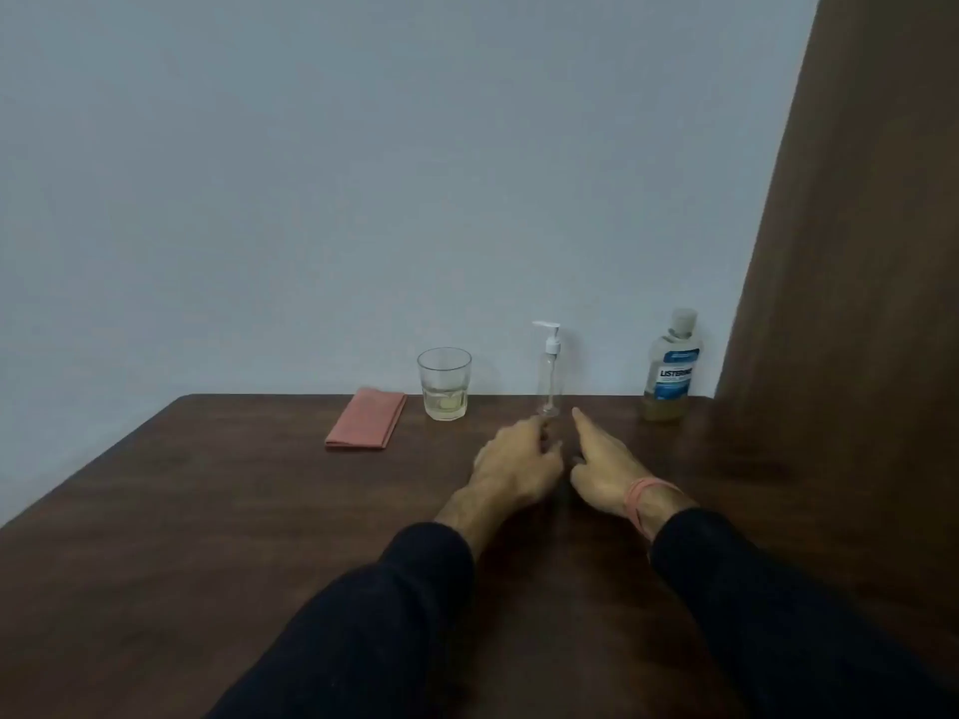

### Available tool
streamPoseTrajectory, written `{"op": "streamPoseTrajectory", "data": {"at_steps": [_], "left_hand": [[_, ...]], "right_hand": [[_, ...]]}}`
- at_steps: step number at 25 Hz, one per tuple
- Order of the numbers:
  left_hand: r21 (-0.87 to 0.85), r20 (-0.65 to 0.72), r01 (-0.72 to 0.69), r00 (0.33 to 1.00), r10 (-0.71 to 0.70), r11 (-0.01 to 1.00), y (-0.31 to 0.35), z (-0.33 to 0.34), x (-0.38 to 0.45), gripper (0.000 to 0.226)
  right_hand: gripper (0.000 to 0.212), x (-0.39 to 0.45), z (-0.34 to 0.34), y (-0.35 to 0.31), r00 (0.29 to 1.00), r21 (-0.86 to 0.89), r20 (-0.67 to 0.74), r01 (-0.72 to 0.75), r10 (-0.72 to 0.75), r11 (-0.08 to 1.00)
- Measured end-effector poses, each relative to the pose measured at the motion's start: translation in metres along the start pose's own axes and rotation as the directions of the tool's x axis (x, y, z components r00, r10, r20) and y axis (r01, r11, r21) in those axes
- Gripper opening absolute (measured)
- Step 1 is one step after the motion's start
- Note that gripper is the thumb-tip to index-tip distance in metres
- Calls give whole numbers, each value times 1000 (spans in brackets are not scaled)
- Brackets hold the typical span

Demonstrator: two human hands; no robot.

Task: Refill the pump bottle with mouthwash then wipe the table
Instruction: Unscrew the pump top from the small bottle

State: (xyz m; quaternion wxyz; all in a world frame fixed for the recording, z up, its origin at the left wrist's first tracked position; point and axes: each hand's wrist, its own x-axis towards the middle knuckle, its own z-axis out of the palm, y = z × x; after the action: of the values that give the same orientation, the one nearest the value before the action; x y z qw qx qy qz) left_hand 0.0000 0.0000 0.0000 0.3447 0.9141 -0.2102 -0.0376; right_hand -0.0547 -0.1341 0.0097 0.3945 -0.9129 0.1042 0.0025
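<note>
Both hands empty, just short of pump bottle (549, 373): left hand (519, 459) loosely curled, right hand (602, 467) open, finger extended. Mouthwash (669, 371) right, glass (444, 384), cloth (366, 418) left on bench (207, 511).

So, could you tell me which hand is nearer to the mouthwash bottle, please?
The right hand. It reaches forward just left of the mouthwash bottle; the left hand is further left, in front of the pump bottle.

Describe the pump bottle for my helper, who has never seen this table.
Along the dark wooden table's far edge by the wall, find the pump bottle between the glass and the mouthwash bottle. It is slim, clear, unlabelled, with a white pump head.
</note>
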Motion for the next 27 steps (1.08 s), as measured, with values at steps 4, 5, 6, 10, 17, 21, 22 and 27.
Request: {"op": "streamPoseTrajectory", "data": {"at_steps": [4,5,6,10,17,21,22,27], "left_hand": [[-50,-194,113,974,-120,992,-16,0,85,69],[-95,-201,84,974,-102,992,-19,0,100,68],[-109,-213,70,973,-92,992,-20,1,111,64],[-78,-263,49,962,-68,996,-40,-4,113,58],[-73,-205,14,978,-28,997,-44,-19,-16,50],[-85,-117,-79,991,69,993,-58,-44,-108,50],[-57,-104,-103,990,96,993,-61,-46,-129,47],[53,-243,-68,967,79,996,-59,-30,-177,55]], "right_hand": [[83,87,-13,5,989,75,-132,-62,71,995],[82,104,-13,7,986,128,-153,-50,70,990],[82,114,-9,11,986,160,-161,-20,46,987],[66,116,10,18,973,48,-218,85,-73,995],[58,-14,20,11,972,-3,-196,132,-130,991],[52,-97,32,-4,954,-266,-154,212,-258,940],[49,-111,34,-6,951,-257,-138,237,-278,937],[29,-143,50,-22,949,743,-152,294,-276,602]]}}
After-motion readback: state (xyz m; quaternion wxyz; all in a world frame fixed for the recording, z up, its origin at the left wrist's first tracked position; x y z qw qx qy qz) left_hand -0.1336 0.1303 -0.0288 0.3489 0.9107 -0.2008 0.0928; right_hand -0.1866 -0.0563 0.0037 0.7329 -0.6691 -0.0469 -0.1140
